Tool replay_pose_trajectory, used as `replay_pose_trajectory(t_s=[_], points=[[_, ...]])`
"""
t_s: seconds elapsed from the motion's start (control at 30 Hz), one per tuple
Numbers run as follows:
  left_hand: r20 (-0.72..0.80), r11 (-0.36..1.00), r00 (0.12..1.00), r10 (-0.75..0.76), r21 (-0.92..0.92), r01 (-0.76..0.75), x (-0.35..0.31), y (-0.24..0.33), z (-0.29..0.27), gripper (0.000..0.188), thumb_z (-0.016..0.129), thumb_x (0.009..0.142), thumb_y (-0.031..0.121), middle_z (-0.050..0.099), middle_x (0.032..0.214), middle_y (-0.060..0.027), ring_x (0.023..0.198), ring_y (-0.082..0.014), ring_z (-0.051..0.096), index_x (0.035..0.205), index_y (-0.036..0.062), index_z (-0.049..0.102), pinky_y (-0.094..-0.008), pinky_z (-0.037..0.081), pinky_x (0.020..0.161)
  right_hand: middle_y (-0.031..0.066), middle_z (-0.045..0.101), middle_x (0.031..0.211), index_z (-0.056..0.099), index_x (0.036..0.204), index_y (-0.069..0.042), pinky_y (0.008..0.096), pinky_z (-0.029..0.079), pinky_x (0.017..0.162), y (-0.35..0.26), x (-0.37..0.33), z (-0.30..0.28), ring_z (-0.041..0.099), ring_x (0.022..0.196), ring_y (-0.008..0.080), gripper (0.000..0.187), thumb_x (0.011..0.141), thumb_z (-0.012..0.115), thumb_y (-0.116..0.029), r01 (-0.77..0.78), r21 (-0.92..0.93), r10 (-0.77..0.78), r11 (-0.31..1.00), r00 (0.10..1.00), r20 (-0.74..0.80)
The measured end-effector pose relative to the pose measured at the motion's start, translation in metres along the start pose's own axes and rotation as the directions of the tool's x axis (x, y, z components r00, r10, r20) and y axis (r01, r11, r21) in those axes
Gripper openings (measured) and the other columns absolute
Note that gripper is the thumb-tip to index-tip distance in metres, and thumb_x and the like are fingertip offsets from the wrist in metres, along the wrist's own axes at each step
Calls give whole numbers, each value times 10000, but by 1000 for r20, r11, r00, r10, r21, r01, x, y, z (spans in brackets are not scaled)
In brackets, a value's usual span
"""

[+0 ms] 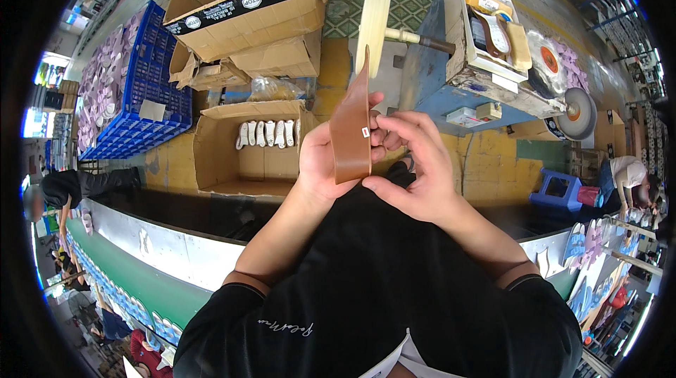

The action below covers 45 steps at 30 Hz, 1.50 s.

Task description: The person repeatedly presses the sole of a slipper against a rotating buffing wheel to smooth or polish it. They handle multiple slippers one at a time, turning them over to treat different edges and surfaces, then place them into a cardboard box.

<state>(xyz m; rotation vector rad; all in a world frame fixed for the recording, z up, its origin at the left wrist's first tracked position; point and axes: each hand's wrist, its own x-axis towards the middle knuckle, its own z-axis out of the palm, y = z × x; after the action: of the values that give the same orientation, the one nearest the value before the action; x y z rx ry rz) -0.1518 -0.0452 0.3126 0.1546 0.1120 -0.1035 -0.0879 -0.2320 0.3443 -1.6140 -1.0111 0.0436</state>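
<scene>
A brown leather shoe upper (350, 140) with a small white tag stands on edge before my chest, its pointed end away from me. My left hand (317, 161) is closed round it, palm against its left side and fingertips showing past its right edge. On the other side is my right hand (431, 170), fingers curled and thumb apart from them. That thumb's tip lies close by the upper's near lower corner; whether it touches cannot be told. Just beyond the upper's tip rises a cream buffing wheel (377, 15) on a shaft.
Left of me stand an open carton (211, 156) with several white shoe-shaped pieces, bigger cartons (246, 29) and a blue crate (158, 71) of lilac parts. A machine bench (429, 75) bears a white tray (486, 71) and a grey wheel (579, 114). Behind me runs a green conveyor (141, 265); people work nearby.
</scene>
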Motion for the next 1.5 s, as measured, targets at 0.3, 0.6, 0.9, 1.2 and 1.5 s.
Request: replay_pose_trajectory(t_s=[0.3, 0.6, 0.9, 1.2, 1.5], points=[[118, 995, 993, -28, 100, 16, -5, -2, 0, 724, 531, 1071, 278, 677, 1334, -180, 1283, -297, 681, 1699, -44, 369, -414, 571, 1102, 92, 737, 1097, 795, 1267, -35, 341, 592, 832, -16, 9, -2, 733, 935, 231, 354, 923, 814, 43, -80, 42, 84, 996, 993, -85], [132, 974, 991, 8, 223, -37, -3, 1, -18, 721, 536, 1108, 323, 660, 1362, -164, 1276, -279, 673, 1704, -49, 373, -406, 536, 1152, 77, 690, 1084, 840, 1139, -73, 339, 579, 771, -22, 16, -8, 716, 920, 231, 282, 879, 868, 32, 11, -160, -9, 987, 1000, 19], [40, 937, 998, 41, 345, -52, -6, -5, -9, 700, 538, 1124, 350, 465, 1722, -175, 1470, -295, 573, 1690, -43, 411, -434, 486, 1227, 111, 634, 1097, 685, 1085, -76, 446, 581, 824, -28, 17, -12, 688, 996, 360, 209, 922, 782, 11, -12, -272, 39, 962, 995, 94], [-44, 967, 999, -3, 256, 14, -3, -8, -12, 599, 449, 1154, 220, 526, 1678, -176, 1485, -302, 579, 1697, -31, 411, -455, 461, 1265, 144, 622, 1135, 634, 1096, -69, 494, 575, 902, -19, 16, -13, 676, 1060, 397, 230, 914, 766, -21, 77, -421, 19, 904, 975, 219], [-9, 993, 1000, -29, 113, 30, -2, -5, -20, 598, 417, 1158, 225, 512, 1696, -157, 1464, -302, 595, 1716, 10, 401, -480, 493, 1243, 140, 662, 1108, 701, 1211, -76, 480, 598, 822, -17, 13, -13, 704, 999, 390, 260, 965, 763, -18, 14, -306, 25, 952, 992, 122]])
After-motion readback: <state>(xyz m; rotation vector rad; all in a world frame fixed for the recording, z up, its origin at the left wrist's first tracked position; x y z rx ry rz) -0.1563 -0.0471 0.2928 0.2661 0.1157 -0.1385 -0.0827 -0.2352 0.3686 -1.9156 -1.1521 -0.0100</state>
